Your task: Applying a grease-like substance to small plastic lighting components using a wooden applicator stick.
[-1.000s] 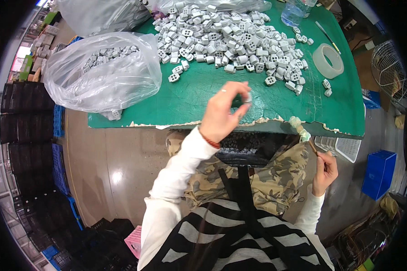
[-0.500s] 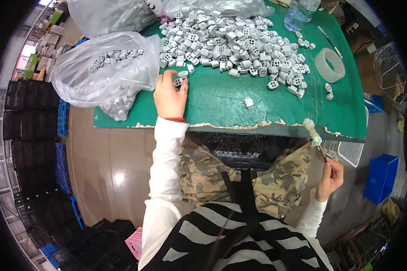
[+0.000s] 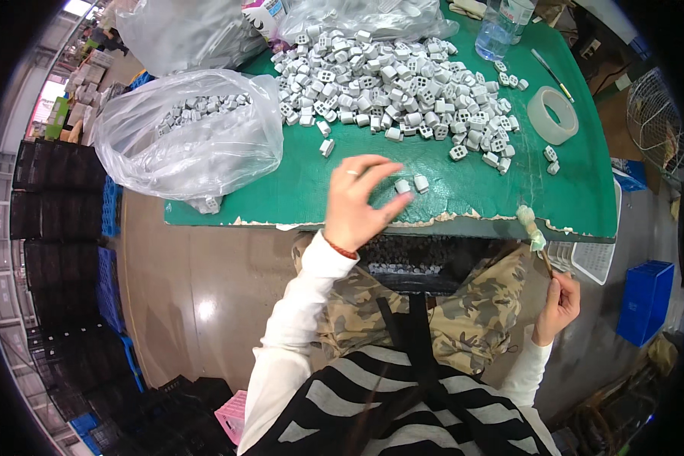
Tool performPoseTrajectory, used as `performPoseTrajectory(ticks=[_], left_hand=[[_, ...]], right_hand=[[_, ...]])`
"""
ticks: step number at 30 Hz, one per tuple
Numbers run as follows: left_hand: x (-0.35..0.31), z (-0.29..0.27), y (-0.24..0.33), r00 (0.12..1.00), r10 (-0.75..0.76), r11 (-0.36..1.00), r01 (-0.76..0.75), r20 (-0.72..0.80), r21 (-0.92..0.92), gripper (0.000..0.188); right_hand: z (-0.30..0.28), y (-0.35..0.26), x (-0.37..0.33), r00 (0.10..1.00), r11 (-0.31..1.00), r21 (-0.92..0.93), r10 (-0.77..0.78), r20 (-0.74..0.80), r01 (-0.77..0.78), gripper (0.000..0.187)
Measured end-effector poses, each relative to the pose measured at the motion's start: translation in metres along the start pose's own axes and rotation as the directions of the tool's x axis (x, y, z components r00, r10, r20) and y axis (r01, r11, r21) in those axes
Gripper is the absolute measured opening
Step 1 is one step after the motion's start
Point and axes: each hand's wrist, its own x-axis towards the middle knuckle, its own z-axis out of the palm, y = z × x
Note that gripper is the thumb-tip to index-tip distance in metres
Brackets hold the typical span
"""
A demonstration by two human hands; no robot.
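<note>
My left hand (image 3: 361, 204) hovers over the front part of the green table, thumb and fingers apart, with nothing visible in its grasp. Just right of its fingertips, two small grey-white blocks (image 3: 421, 184) lie side by side. A large heap of such blocks (image 3: 387, 83), some showing four holes, covers the back of the table. My right hand (image 3: 558, 308) is closed round a thin stick (image 3: 546, 262) below the table's right front edge. Pale, stained cloth (image 3: 530, 224) is bunched at the stick's upper end, against the edge.
At the left of the table slumps a clear plastic bag (image 3: 190, 140) with more blocks inside. A tape roll (image 3: 552, 115), a pen (image 3: 552, 76) and a water bottle (image 3: 494, 34) are at the right. A black container of small pieces (image 3: 410, 262) sits below the table edge.
My left hand has come from the heap's left edge rightward and nearer, and its fingers have parted. A second block now lies beside the single one. My right hand keeps its hold.
</note>
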Motion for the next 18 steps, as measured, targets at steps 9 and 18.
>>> performPoseTrajectory(ticks=[9, 18], left_hand=[[0.0, -0.03, -0.038, 0.992, -0.025, 0.945, 0.063, -0.121, 0.321, 0.026], [0.001, -0.034, -0.007, 0.967, -0.112, 0.986, 0.138, 0.23, -0.098, 0.034]], right_hand=[[-0.021, 0.025, -0.011, 1.0, 0.998, -0.052, 0.031, 0.002, -0.031, 0.01], [-0.004, 0.009, -0.006, 0.999, 0.999, 0.0, 0.044, -0.032, -0.044, 0.01]])
